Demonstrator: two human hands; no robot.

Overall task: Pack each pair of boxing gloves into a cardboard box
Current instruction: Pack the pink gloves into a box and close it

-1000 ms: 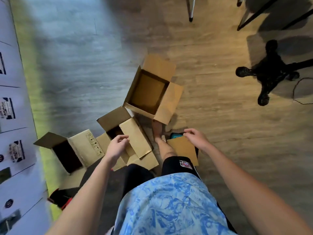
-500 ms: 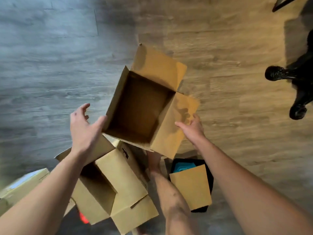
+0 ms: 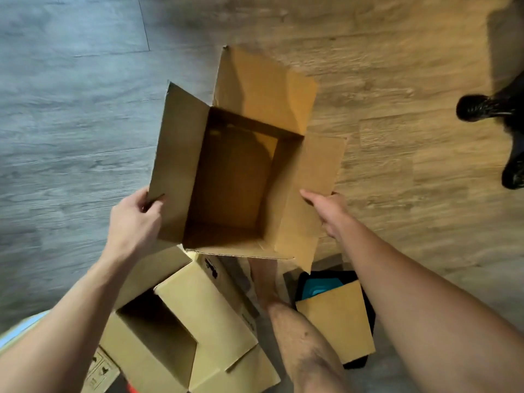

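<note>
The fingers (image 3: 147,204) of the left hand (image 3: 133,222) pinched the lower corner of the left flap of an open cardboard box (image 3: 235,180), thumb on the inner face and the other fingers curled behind it. The fingers (image 3: 310,197) of the right hand (image 3: 330,211) lay narrow and nearly straight along the right flap, with the thumb hidden behind the cardboard, so a full grip could not be confirmed, though the hand clearly steadied that side. Held from both sides like this, the box faced mouth-up toward the person with all its flaps spread, probably so it could be brought close and filled. Its inside was bare; no gloves were in it.

Below it, a second box (image 3: 181,330) stood open on the wooden floor (image 3: 397,66), just beside the person's bare leg (image 3: 300,336). Right of the leg sat a dark box (image 3: 365,316) with something teal (image 3: 317,287) showing under a loose cardboard flap (image 3: 334,321); whether that was a glove could not be told. A sliver of red (image 3: 130,388) showed at the bottom edge, possibly glove material. A black chair base (image 3: 499,117) stood well apart at the upper right.
</note>
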